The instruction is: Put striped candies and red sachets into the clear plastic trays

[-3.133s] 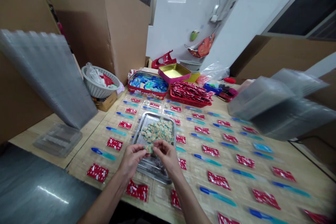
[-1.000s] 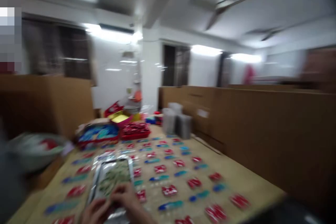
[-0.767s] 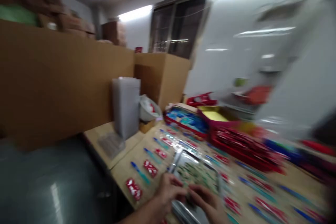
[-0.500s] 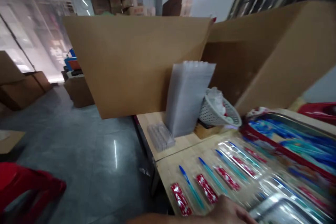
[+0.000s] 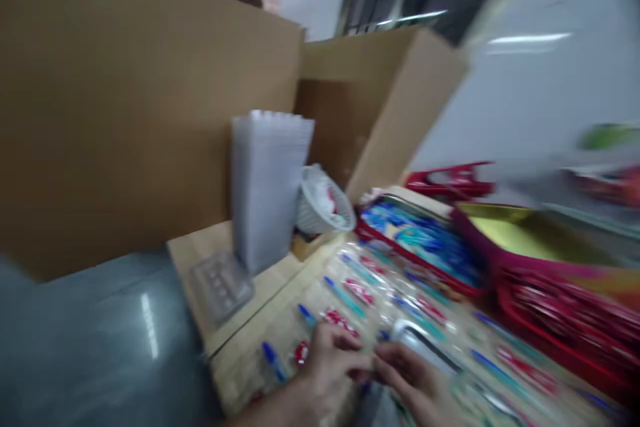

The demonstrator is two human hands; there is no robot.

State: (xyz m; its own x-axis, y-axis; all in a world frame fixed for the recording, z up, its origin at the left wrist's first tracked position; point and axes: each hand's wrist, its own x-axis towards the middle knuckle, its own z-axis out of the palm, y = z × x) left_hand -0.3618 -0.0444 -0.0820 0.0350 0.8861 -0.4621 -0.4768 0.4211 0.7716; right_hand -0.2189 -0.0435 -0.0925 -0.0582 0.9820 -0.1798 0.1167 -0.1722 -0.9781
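Observation:
At the bottom of the view, my left hand (image 5: 330, 361) and my right hand (image 5: 411, 379) meet with bent fingers, fingertips pinched close together. Whatever lies between them is too small and blurred to make out. Under and around them are transparent plastic trays (image 5: 385, 297) in rows, holding blue-and-teal pen-like sticks (image 5: 345, 296) and red-and-white patterned packets (image 5: 359, 291). One such blue stick (image 5: 274, 361) lies left of my left hand. A silver-rimmed transparent case (image 5: 425, 345) is just beyond my right hand.
Behind stand a tall stack of translucent plastic trays (image 5: 270, 193), a smaller transparent tray (image 5: 223, 287), a white basket (image 5: 325, 203) and large cardboard sheets (image 5: 150, 93). To the right are a red-rimmed tin of blue pieces (image 5: 425, 237) and a bin of red pieces (image 5: 565, 307).
My view has swung to the right. Both hands now show with fingertips together, where before one hand reached over the trays at the bottom edge.

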